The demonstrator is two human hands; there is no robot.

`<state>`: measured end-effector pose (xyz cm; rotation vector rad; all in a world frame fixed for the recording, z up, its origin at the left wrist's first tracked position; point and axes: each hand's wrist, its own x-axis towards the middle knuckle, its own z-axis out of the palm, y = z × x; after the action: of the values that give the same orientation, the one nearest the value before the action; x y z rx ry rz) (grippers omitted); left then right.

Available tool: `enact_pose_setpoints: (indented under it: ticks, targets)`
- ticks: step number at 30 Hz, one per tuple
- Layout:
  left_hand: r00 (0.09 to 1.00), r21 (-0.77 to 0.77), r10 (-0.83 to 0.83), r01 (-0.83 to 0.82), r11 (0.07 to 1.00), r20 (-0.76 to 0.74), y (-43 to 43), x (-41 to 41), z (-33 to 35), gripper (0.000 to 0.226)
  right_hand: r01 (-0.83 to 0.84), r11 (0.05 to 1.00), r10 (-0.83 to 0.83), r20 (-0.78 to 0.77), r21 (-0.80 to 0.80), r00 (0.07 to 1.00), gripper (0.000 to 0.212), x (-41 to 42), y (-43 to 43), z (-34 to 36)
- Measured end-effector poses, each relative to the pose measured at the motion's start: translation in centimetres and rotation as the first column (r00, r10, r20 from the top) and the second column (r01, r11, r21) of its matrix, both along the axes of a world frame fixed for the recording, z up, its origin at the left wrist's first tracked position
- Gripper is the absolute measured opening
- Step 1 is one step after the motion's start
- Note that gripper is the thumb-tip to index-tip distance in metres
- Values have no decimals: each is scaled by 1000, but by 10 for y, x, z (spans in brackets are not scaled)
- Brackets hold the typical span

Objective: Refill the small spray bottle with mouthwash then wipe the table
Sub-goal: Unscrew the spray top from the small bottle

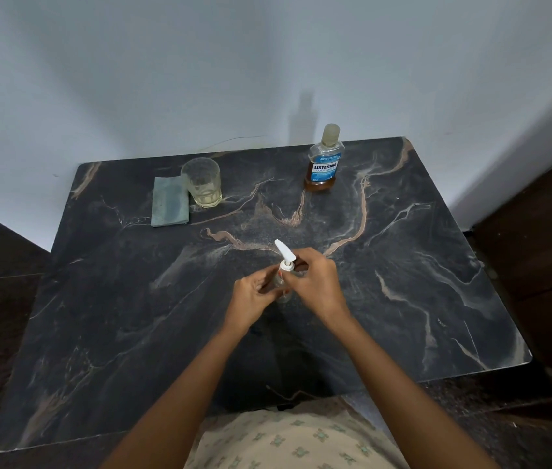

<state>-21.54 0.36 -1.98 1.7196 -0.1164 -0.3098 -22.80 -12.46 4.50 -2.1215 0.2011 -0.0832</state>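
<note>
A small spray bottle [284,279] is being held upright near the middle of a dark, marble-patterned desk [403,265]. The left grip [251,299], a bare hand, is being curled round the clear body. The fingers of the right grip [315,286] are being closed on the neck just below the white pump head [284,255]. Whether the collar is being turned cannot be told.

The little bottle is being judged light and apparently near empty, with a smooth wall likely to slip if wetted. Whether it is plastic or glass cannot be told. It is best taken low round the body with one grip and at the collar with the other, and the long white spout is being judged a poor lever.

A mouthwash bottle [323,164] is being kept capped and untouched at the far right of the desk, well apart from both grips. "LISTERINE" and "COOL MINT" are being shown on its blue label, and the smaller print is too fine to read. Amber liquid is being seen low inside it.

At the far left a drinking glass [202,182] with a little pale liquid is being kept just beside a folded grey-green cloth [169,206], presumably meant for the wiping.
</note>
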Motion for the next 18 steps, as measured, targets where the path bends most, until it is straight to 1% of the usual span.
enact_pose_setpoints:
  ticks: [5, 10, 13, 18]
  targets:
    - [1000, -17, 11, -11, 1000, -29, -1, 0, -1, 52, 66, 984, -65, -10, 168, 998, 23, 1, -12, 25]
    - [999, 3, 14, -13, 1000, -42, 0, 1, -2, 52, 100, 946, -110, 15, 308, 994, 27, 0, -29, 48]
    - [998, -17, 25, -26, 1000, -59, 0, 0, -1, 52, 150, 917, -173, 30, 370, 984, 25, -2, -41, 57]
    - [998, 1, 28, -28, 1000, -50, 0, -1, 0, 50, 254, 855, -293, 17, 452, 956, 33, -12, -63, 56]
